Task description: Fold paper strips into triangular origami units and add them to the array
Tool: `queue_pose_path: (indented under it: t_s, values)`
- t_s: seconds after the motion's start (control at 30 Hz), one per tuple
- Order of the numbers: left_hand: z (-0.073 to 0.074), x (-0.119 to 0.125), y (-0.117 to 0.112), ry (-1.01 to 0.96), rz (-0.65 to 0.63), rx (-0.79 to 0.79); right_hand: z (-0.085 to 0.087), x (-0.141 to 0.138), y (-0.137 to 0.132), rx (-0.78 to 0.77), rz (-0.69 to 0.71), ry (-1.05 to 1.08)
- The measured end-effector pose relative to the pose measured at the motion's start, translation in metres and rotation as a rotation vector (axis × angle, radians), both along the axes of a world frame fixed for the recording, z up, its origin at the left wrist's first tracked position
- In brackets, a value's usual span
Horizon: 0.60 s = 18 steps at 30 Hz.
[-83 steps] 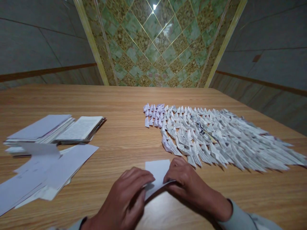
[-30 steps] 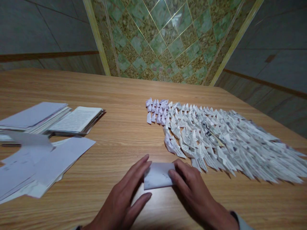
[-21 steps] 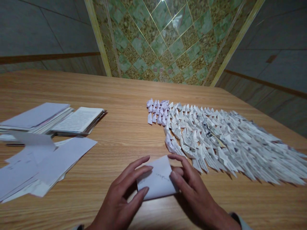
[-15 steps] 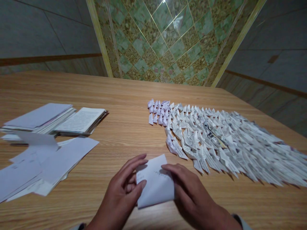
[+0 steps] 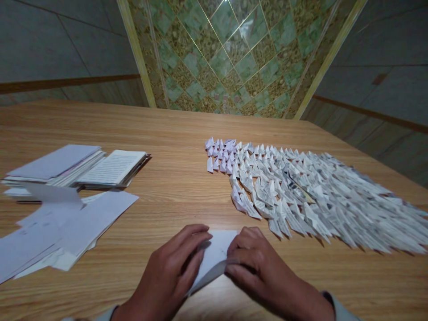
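- The sheet (image 5: 212, 258) of white paper lies low and just right of centre in the frame, on the near part of the table (image 5: 180, 129), and is partly folded.
- Its folded lower edge runs on a slant from lower left up to the right, ending under the right hand's fingers. That slant is the clearest long line on the sheet. Its far edge lies nearly level across the frame. The left part of the sheet is hidden, so its full outline cannot be told.
- The left hand (image 5: 169, 272) grips the sheet's left side, with its fingers lying over the top and pointing right.
- The right hand (image 5: 261, 272) grips the right side, with its fingers curled over the fold and pointing left.
- The hands are close together, nearly meeting, with the sheet held between them; a grey sleeve (image 5: 341, 310) shows at the lower right.
- Rows of small folded paper wedges (image 5: 301, 196) fill the right half of the table, just beyond the right hand. The plain ones sit at their upper left end, and printed ones make up the rest.
- A thin strip (image 5: 298, 187) lies among the wedges; what it is cannot be told.
- At the left of the frame, a stack of paper (image 5: 53, 165) and an open booklet (image 5: 112, 168) lie side by side, with loose sheets (image 5: 76, 227) below them.
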State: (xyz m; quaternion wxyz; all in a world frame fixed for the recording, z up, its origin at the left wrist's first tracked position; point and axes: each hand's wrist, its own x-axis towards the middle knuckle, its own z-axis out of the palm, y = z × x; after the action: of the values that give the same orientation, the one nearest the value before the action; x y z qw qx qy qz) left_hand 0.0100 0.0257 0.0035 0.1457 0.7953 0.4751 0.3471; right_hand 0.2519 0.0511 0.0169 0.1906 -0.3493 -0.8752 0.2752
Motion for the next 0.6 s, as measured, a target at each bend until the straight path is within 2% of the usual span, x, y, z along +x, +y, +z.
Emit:
queue_pose_path:
  t_s: [0.17,0.4,0.53,0.6]
  values:
    - [0.008,-0.001,0.003,0.062,0.045,-0.006,-0.003,0.000,-0.001,-0.042,-0.125,0.030]
    - [-0.001,-0.002,0.002,0.192,0.073,0.115,-0.014,-0.003,0.001,0.049,-0.362,-0.023]
    - [-0.001,-0.002,-0.001,0.228,0.051,0.139,-0.015,-0.007,0.002,0.096,-0.397,-0.036]
    - [-0.005,0.001,-0.003,0.276,0.001,0.207,-0.015,-0.008,0.002,0.113,-0.396,-0.035]
